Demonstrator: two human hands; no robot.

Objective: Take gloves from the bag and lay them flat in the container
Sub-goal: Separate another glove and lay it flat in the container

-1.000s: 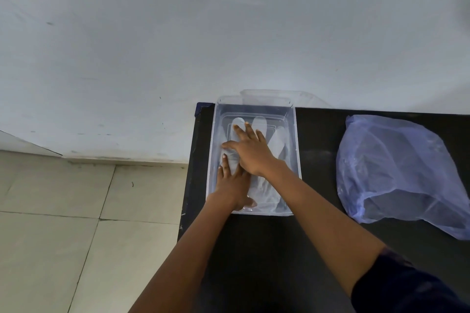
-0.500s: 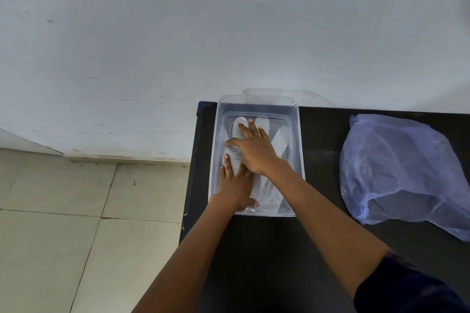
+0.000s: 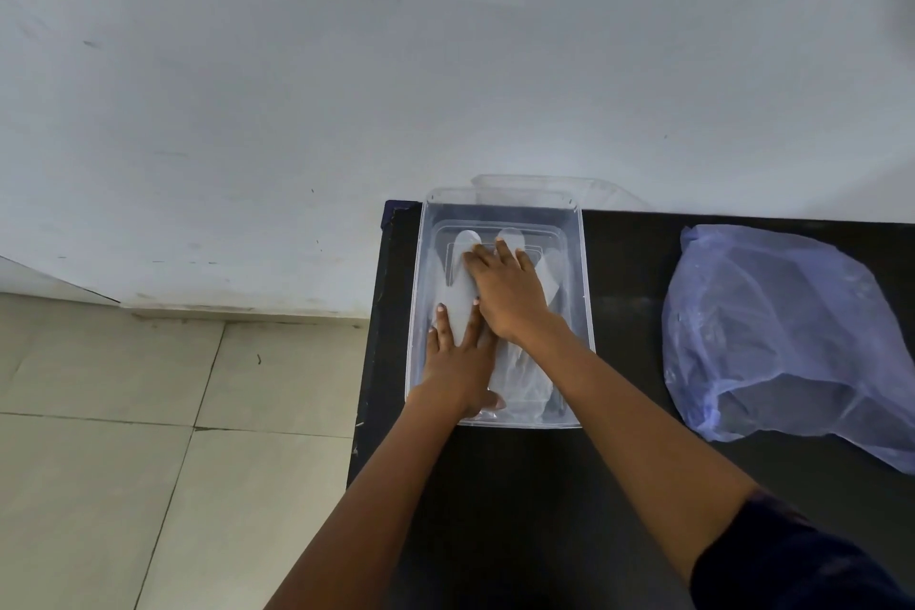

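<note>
A clear plastic container (image 3: 584,312) stands at the table's far left corner. Translucent whitish gloves (image 3: 460,312) lie flat on its floor, fingers pointing toward the wall. My left hand (image 3: 458,362) presses flat on the cuff end of the gloves near the container's front. My right hand (image 3: 507,292) lies flat across the gloves' fingers, straight fingers reaching toward the far left. A crumpled bluish plastic bag (image 3: 777,332) sits on the table to the right, its contents hidden.
The black table (image 3: 629,272) ends just left of the container, with tiled floor (image 3: 148,411) below. A white wall runs right behind the table. A clear lid (image 3: 554,191) leans behind the container.
My right hand has slid a little farther toward the wall over the gloves. My left hand stays pressed in place.
</note>
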